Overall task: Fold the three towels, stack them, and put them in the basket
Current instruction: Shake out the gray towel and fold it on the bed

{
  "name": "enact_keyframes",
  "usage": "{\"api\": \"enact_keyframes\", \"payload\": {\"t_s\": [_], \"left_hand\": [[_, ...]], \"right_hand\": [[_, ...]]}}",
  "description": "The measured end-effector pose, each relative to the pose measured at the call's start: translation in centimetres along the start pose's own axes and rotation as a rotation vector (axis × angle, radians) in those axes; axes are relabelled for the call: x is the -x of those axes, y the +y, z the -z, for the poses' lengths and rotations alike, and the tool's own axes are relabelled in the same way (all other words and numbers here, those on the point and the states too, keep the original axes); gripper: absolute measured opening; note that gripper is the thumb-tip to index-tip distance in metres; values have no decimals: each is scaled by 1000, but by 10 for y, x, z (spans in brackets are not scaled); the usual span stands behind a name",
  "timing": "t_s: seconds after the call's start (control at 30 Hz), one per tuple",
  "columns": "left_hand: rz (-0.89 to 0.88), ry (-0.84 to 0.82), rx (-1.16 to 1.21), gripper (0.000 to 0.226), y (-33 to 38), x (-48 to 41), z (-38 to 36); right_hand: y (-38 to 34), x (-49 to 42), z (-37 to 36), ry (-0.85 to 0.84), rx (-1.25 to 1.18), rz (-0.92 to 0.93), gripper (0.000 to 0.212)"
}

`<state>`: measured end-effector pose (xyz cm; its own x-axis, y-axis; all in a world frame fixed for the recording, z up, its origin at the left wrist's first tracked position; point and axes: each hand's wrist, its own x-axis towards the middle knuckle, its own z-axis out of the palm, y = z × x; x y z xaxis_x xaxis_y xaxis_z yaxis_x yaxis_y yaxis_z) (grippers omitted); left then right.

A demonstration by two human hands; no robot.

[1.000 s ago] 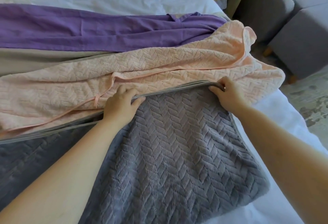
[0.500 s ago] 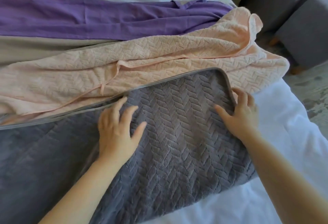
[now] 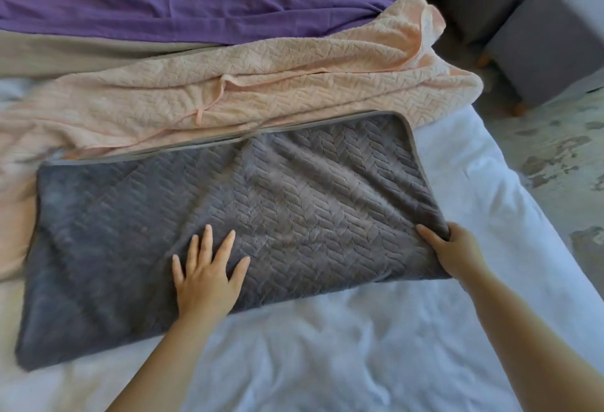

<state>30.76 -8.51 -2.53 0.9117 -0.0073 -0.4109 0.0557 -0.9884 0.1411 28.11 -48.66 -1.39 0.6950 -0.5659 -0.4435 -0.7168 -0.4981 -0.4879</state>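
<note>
Hands have slid back from the far hem of the grey towel [image 3: 294,202] toward its near edge since half a second ago. Now the left hand [image 3: 209,277] lies flat on it, fingers spread straight; the right hand [image 3: 457,254] grips the near right corner, thumb on top, fingers curled beneath. Folded double, the towel is a long herringbone-textured rectangle on the white bed [image 3: 359,346], its far hem touching the crumpled pink towel [image 3: 261,91]; the purple towel [image 3: 163,9] lies beyond.

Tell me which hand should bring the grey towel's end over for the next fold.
Right, probably. The right hand grips the grey towel at its right edge; the left hand lies flat mid-towel, fingers spread, better for pinning it.
</note>
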Motion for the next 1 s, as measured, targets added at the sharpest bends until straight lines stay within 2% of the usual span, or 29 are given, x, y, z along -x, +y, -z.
{"api": "enact_keyframes", "payload": {"t_s": [0.13, 0.23, 0.33, 0.47, 0.53, 0.57, 0.67, 0.8, 0.87, 0.93, 1.0], "left_hand": [[-40, 41, 34, 56, 1, 25, -2], [50, 251, 132, 53, -16, 46, 6], [352, 410, 221, 68, -57, 58, 14], [783, 359, 571, 87, -117, 50, 21], [897, 294, 719, 89, -139, 43, 18], [931, 260, 703, 85, -150, 41, 17], [934, 199, 601, 72, -177, 37, 12], [779, 253, 920, 54, -199, 40, -1], [727, 321, 987, 45, -203, 48, 0], [650, 406, 918, 36, -210, 63, 2], [599, 468, 883, 27, -221, 88, 1]], "right_hand": [[54, 25, 25, 31, 153, -94, 40], [66, 44, 27, 155, 261, -60, 55], [49, 68, 12, 267, 302, 150, 60], [17, 110, -38, 118, 306, 460, 62], [1, 128, -66, 31, 304, 605, 69], [-6, 136, -79, -12, 322, 684, 73], [-20, 154, -114, -126, 456, 874, 80], [-36, 164, -146, -89, 620, 914, 78], [-49, 167, -155, -33, 633, 892, 65], [-61, 170, -160, -2, 631, 891, 45], [-68, 178, -160, -49, 680, 905, 35]]}}
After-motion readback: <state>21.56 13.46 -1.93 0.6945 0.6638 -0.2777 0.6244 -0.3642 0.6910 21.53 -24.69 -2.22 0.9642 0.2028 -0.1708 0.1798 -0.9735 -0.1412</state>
